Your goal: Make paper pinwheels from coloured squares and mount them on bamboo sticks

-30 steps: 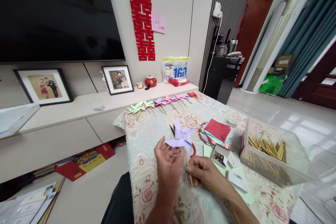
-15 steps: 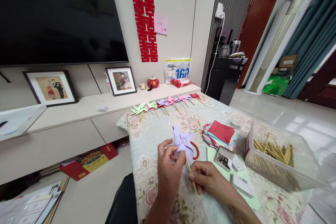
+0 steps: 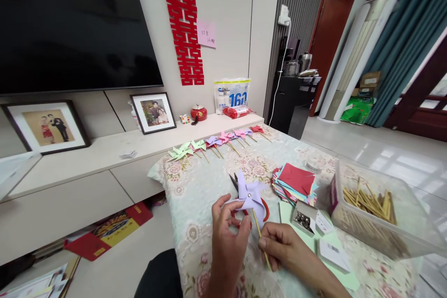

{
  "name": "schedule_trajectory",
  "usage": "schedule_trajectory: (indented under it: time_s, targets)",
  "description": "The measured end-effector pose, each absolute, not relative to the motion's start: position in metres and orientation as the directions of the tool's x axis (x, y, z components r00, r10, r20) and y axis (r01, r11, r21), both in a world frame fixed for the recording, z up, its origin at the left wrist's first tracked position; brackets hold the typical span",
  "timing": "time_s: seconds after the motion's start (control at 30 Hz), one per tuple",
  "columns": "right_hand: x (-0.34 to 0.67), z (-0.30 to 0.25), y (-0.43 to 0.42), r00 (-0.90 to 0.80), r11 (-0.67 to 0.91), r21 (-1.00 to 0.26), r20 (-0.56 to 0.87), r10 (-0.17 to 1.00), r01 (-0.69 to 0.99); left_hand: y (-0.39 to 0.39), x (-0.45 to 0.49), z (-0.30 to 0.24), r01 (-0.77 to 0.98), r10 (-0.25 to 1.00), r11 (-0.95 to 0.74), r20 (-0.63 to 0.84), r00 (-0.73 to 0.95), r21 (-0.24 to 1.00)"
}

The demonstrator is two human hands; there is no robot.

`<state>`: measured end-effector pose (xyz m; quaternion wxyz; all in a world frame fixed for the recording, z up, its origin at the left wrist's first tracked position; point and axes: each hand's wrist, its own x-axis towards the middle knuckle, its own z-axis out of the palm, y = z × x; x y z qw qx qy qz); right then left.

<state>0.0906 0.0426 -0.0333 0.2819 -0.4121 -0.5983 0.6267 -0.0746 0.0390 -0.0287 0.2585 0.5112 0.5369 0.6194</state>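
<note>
Pinching the wooden stick [image 3: 257, 226] low down between thumb and forefinger, the right hand [image 3: 284, 247] carries the lilac pinwheel [image 3: 250, 195] a little above the flowered tablecloth [image 3: 195, 181]. The pinwheel sits straight in front of the person, tilted so that its face and silver centre pin look up at them. Gripping so far from the head leaves the paper vanes free of the fingers.

The left hand [image 3: 228, 233] comes in from the other side, half curled. Its thumb and fingertips close lightly on the edge of the lower left vane, seemingly to steady the wheel, not to bear its weight. From where I stand I cannot tell how firm that touch is.

Under the pinwheel lie red-handled scissors [image 3: 266, 208], blades pointing away, within easy reach. To the right, all near the right hand, are a fanned stack of coloured paper squares [image 3: 296, 178], a small open box of pins [image 3: 302, 218] and a clear plastic tub [image 3: 401, 238] holding more sticks. They sit roughly in a row, so each can be picked up without stretching.

Along the table's far edge lies a row of finished pinwheels [image 3: 213, 141], green through purple to pink and red. They lie flat with their sticks toward the person, well apart from the hands and out of the way.
</note>
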Motion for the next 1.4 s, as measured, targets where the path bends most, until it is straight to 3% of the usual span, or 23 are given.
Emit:
schedule_trajectory:
  time_s: [0.13, 0.27, 0.43, 0.63, 0.97, 1.17, 1.4]
  targets:
    - [0.087, -0.039, 0.041, -0.485, -0.198, -0.977, -0.213, 0.848, 0.083, 0.039, -0.082, -0.036, 0.243, 0.858, -0.309, 0.379, -0.346, 0.920]
    - [0.082, -0.038, 0.045, -0.416, -0.168, -0.981, -0.192, 0.889, 0.095, 0.051, -0.093, -0.044, 0.239, 0.861, -0.265, 0.340, -0.377, 0.934]
    - [0.080, -0.012, 0.065, -0.315, -0.054, -0.985, -0.103, 0.944, 0.163, 0.079, -0.111, -0.042, 0.321, 0.941, -0.171, 0.252, -0.228, 0.931]
    - [0.077, 0.020, 0.113, -0.217, 0.001, -0.966, -0.057, 0.974, 0.257, 0.115, -0.122, -0.041, 0.464, 0.975, -0.189, 0.221, -0.016, 0.866]
    - [0.044, 0.036, 0.215, 0.054, -0.067, -0.952, -0.054, 0.997, 0.298, 0.142, -0.126, -0.063, 0.417, 0.994, -0.105, 0.093, 0.049, 0.903]
    - [0.044, 0.015, 0.287, 0.196, -0.127, -0.929, -0.061, 0.979, 0.347, 0.155, -0.111, -0.078, 0.317, 0.983, -0.154, 0.177, -0.045, 0.936]
    - [0.043, -0.014, 0.353, 0.263, -0.222, -0.853, -0.103, 0.959, 0.473, 0.161, -0.110, -0.101, 0.362, 0.965, -0.230, 0.260, -0.035, 0.903]
